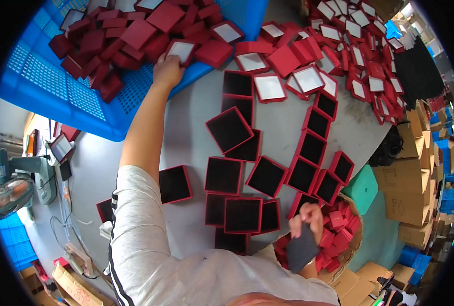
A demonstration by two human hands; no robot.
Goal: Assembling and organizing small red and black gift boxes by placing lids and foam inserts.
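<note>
My left hand (167, 72) reaches to the rim of the blue crate, its fingers closed on the edge of a red box (180, 51) with a white inside. Part of its grip is hidden under that box. Near the table's front right edge, my right hand (307, 221) is a little blurred; it pinches a thin dark grey pad (302, 249) that hangs from the fingers. Between my arms, several red boxes with black insides (223, 176) lie on the grey table, some overlapping. A slanting row of similar boxes (312, 147) runs along the right.
The blue perforated crate (115, 124) is heaped with red boxes. Another pile of red and white box parts (359, 56) covers the far right. A carton of red pieces (357, 244) stands by my right hand, beside a green stool (362, 189). A fan (15, 191) stands left.
</note>
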